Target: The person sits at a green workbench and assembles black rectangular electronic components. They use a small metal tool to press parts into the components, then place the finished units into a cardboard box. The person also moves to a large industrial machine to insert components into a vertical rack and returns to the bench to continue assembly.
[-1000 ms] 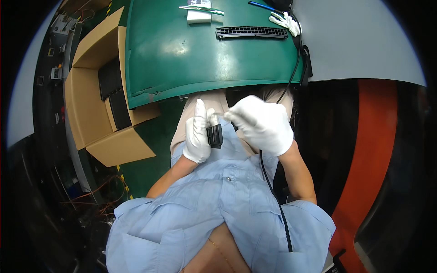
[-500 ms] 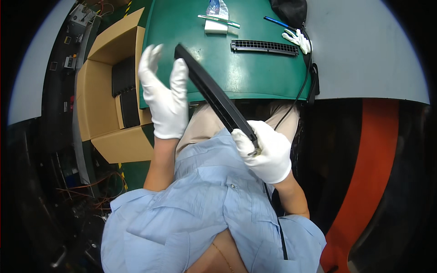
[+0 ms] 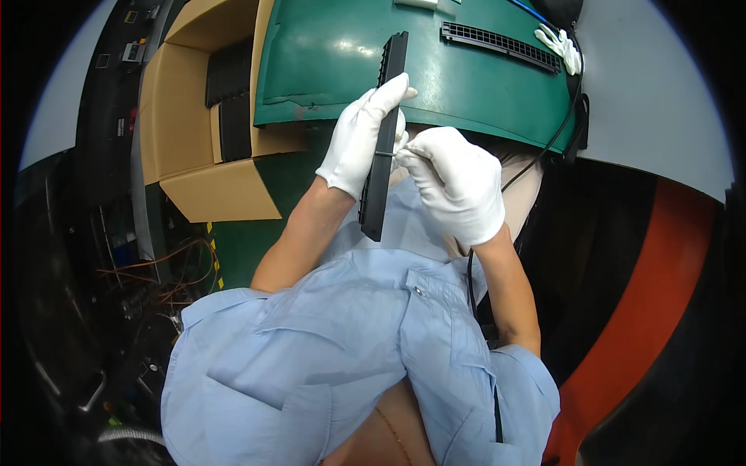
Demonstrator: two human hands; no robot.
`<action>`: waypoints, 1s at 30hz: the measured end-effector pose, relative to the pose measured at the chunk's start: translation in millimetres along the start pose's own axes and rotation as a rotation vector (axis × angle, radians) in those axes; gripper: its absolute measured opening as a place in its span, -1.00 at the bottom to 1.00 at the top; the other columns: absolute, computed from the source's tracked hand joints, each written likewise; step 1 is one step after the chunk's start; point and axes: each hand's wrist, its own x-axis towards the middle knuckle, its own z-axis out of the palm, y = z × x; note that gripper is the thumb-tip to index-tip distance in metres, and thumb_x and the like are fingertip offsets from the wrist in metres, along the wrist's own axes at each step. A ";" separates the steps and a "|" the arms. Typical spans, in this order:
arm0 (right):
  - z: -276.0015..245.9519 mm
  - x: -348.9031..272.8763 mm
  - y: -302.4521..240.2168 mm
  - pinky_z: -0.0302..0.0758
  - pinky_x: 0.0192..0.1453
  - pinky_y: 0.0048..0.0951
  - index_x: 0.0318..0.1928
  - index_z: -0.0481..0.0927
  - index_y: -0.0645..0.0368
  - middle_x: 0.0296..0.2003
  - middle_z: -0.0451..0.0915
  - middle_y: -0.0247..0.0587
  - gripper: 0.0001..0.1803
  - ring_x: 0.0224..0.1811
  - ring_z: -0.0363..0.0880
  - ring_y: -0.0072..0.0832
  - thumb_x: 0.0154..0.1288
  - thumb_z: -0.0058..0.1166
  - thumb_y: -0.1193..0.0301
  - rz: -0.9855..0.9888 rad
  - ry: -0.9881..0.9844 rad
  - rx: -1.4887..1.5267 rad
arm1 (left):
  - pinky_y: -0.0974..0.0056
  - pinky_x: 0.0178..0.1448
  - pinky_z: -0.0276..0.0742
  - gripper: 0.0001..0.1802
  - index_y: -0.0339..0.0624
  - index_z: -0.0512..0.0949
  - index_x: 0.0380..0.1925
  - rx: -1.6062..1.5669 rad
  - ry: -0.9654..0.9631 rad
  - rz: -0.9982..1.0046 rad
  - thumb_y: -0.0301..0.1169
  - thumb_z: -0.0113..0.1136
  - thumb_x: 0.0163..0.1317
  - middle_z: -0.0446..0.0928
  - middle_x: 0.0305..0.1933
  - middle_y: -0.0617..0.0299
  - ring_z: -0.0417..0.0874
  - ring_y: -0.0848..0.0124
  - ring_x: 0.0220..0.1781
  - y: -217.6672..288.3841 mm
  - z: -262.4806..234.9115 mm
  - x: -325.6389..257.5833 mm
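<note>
My white-gloved left hand (image 3: 361,136) is wrapped round the middle of a long black plastic strip (image 3: 376,203), thumb along its face. The strip stands nearly upright in view, with small teeth along its left edge. My right hand (image 3: 458,182), also gloved in white, is closed in a pinch just right of the strip's middle. A thin dark line (image 3: 383,154) crosses the strip toward those fingertips; what exactly the fingers hold is too small to tell. On the green table mat (image 3: 326,78) lies a black slotted grille strip (image 3: 501,48).
An open cardboard box (image 3: 175,116) with black parts (image 3: 235,128) inside stands left of the table. A crumpled white glove (image 3: 559,48), a blue pen (image 3: 528,9) and a black cable (image 3: 561,128) are at the table's right. A white object (image 3: 417,3) shows at the far edge.
The black strip has passed from my right hand into my left and turned more upright. My left hand has closed round it; my right hand has moved up to a pinch beside its middle.
</note>
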 end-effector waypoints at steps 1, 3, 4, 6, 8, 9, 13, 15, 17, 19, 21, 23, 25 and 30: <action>-0.9 -1.3 2.0 0.55 -0.37 -0.31 -0.26 0.61 0.10 -0.39 0.62 -0.20 -0.87 -0.45 0.63 -0.22 0.21 0.31 0.47 -0.044 -0.030 -0.034 | 0.44 -0.69 0.20 -0.48 -0.38 0.53 0.05 0.016 0.000 -0.003 -0.05 0.13 0.48 0.29 -0.61 0.41 0.28 0.61 -0.73 -1.3 -0.6 1.0; -2.1 -6.0 4.8 0.50 -0.41 -0.33 -0.28 0.62 0.06 -0.42 0.61 -0.27 -0.85 -0.48 0.60 -0.25 0.16 0.34 0.45 -0.122 -0.083 -0.126 | 0.44 -0.70 0.18 -0.50 -0.36 0.53 0.01 0.010 -0.004 -0.023 -0.06 0.13 0.48 0.28 -0.62 0.41 0.27 0.60 -0.74 -5.1 -2.3 2.0; -3.5 -7.9 2.3 0.48 -0.43 -0.33 -0.29 0.62 0.05 -0.44 0.59 -0.29 -0.85 -0.51 0.57 -0.26 0.14 0.34 0.45 -0.131 -0.116 -0.140 | 0.43 -0.70 0.18 -0.52 -0.35 0.53 -0.01 -0.012 -0.009 -0.041 -0.06 0.13 0.48 0.27 -0.62 0.41 0.26 0.60 -0.74 -8.8 -3.4 3.0; -7.8 -10.9 -4.5 0.43 -0.48 -0.32 -0.32 0.61 0.03 -0.48 0.54 -0.34 -0.85 -0.55 0.52 -0.29 0.10 0.32 0.43 -0.147 -0.182 -0.170 | 0.42 -0.70 0.16 -0.54 -0.33 0.53 -0.04 -0.051 -0.005 -0.079 -0.06 0.14 0.47 0.25 -0.63 0.41 0.25 0.59 -0.75 -12.0 -3.3 3.3; -3.3 -19.2 -4.1 0.37 -0.55 -0.38 -0.33 0.58 0.01 -0.52 0.46 -0.38 -0.89 -0.59 0.46 -0.42 0.09 0.23 0.43 -0.205 -0.141 -0.187 | 0.40 -0.71 0.15 -0.56 -0.31 0.53 -0.08 -0.084 0.011 -0.123 -0.06 0.15 0.47 0.24 -0.64 0.40 0.25 0.58 -0.76 -12.7 -2.2 2.4; -4.3 -23.7 -8.9 0.37 -0.54 -0.37 -0.35 0.59 0.01 -0.52 0.48 -0.38 -0.88 -0.59 0.47 -0.39 0.07 0.27 0.43 -0.178 -0.155 -0.178 | 0.39 -0.71 0.15 -0.56 -0.31 0.52 -0.08 -0.118 -0.001 -0.144 -0.06 0.15 0.47 0.24 -0.65 0.39 0.23 0.57 -0.78 -12.9 -2.7 2.5; -6.0 -34.2 -18.9 0.34 -0.57 -0.38 -0.33 0.58 0.03 -0.51 0.45 -0.39 -0.87 -0.58 0.46 -0.44 0.08 0.25 0.43 -0.213 -0.168 -0.128 | 0.39 -0.72 0.15 -0.55 -0.32 0.51 -0.07 -0.109 0.023 -0.115 -0.06 0.15 0.47 0.23 -0.65 0.40 0.23 0.56 -0.79 -14.4 -6.8 9.1; -10.0 -37.1 -25.7 0.37 -0.55 -0.39 -0.30 0.58 0.02 -0.47 0.46 -0.40 -0.88 -0.53 0.47 -0.49 0.12 0.23 0.43 -0.236 -0.234 -0.151 | 0.39 -0.73 0.15 -0.54 -0.32 0.51 -0.06 -0.090 0.026 -0.105 -0.06 0.15 0.47 0.23 -0.65 0.39 0.23 0.56 -0.80 -14.7 -7.7 8.5; -10.5 -42.9 -30.8 0.40 -0.52 -0.39 -0.26 0.60 0.01 -0.43 0.50 -0.40 -0.84 -0.51 0.50 -0.48 0.10 0.23 0.43 -0.245 -0.323 -0.092 | 0.39 -0.73 0.15 -0.53 -0.32 0.51 -0.05 -0.107 0.037 -0.109 -0.05 0.14 0.47 0.24 -0.65 0.39 0.23 0.55 -0.80 -14.4 -8.5 8.9; -4.9 -52.7 -30.4 0.43 -0.46 -0.41 -0.14 0.63 0.00 -0.35 0.58 -0.41 -0.71 -0.50 0.51 -0.48 0.05 0.24 0.41 -0.272 -0.305 -0.052 | 0.39 -0.74 0.15 -0.53 -0.31 0.51 -0.05 -0.160 0.048 -0.119 -0.04 0.11 0.48 0.25 -0.64 0.39 0.23 0.55 -0.80 -12.3 -8.7 13.2; -8.7 -49.9 -29.9 0.39 -0.50 -0.40 -0.25 0.65 0.00 -0.45 0.56 -0.41 -0.78 -0.57 0.51 -0.41 0.03 0.30 0.42 -0.189 -0.255 -0.004 | 0.39 -0.74 0.15 -0.53 -0.30 0.51 -0.05 -0.183 -0.003 -0.101 -0.03 0.09 0.49 0.26 -0.64 0.39 0.23 0.55 -0.80 -13.3 -12.1 13.4; -7.1 -53.7 -23.9 0.41 -0.51 -0.40 -0.29 0.67 0.03 -0.48 0.59 -0.38 -0.78 -0.57 0.55 -0.37 -0.02 0.37 0.46 -0.112 -0.179 0.051 | 0.39 -0.75 0.15 -0.52 -0.29 0.51 -0.06 -0.172 -0.018 -0.090 -0.01 0.05 0.51 0.26 -0.64 0.39 0.22 0.55 -0.82 -13.7 -11.5 12.4; -6.8 -46.4 -26.8 0.42 -0.50 -0.39 -0.29 0.66 0.05 -0.47 0.60 -0.35 -0.76 -0.57 0.56 -0.37 -0.04 0.38 0.47 -0.116 -0.168 0.024 | 0.39 -0.75 0.14 -0.51 -0.29 0.51 -0.07 -0.195 -0.036 -0.098 0.00 0.04 0.52 0.26 -0.65 0.39 0.20 0.54 -0.83 -18.3 -12.9 12.0; -1.3 -38.0 -20.5 0.43 -0.50 -0.39 -0.27 0.65 0.07 -0.44 0.62 -0.29 -0.77 -0.56 0.56 -0.35 0.01 0.39 0.48 -0.109 -0.058 -0.025 | 0.38 -0.76 0.12 -0.42 -0.24 0.49 -0.24 -0.201 -0.038 -0.100 0.12 -0.11 0.55 0.24 -0.68 0.37 0.16 0.52 -0.85 -25.8 -9.4 -2.9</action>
